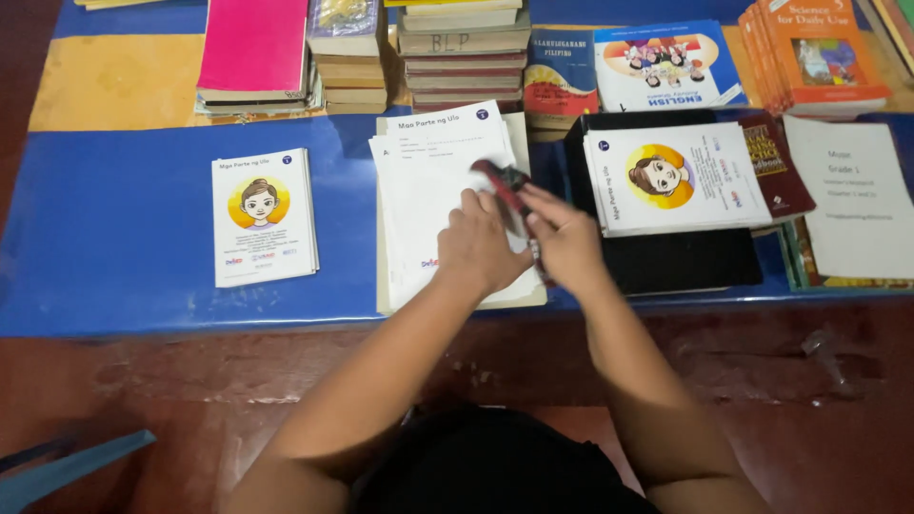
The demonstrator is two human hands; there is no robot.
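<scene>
Blue-covered table surface (114,238), worn red-brown floor below at 6 o'clock. Nearest the person, both hands meet at table centre. Left hand (479,249) lies palm-down on a white paper booklet stack (433,205), fingers pressed together and flat, pinning the sheets. Right hand (568,238) wraps a dark red stapler (503,183) at the stack's right edge, fingers curled around it and pinching it closed over the paper margin; the stapler is motion-blurred, so jaw contact cannot be told.

Stack looks loose: sheets fanned, top page skewed clockwise, edges uneven. Judged risk: if the left hand lifts or slides, pages shift and get fastened crooked; the left fingertips also sit just beside the stapler head.

At 9 o'clock, a white booklet with a cartoon face cover (264,217) lies alone. At 3 o'clock, a similar booklet pile (678,178) rests on a black box (681,259). Farther, at 12 o'clock, stacked old hardback books (464,52); at 11, a pink-covered book (253,43); at 1 o'clock, orange textbooks (819,52).
</scene>
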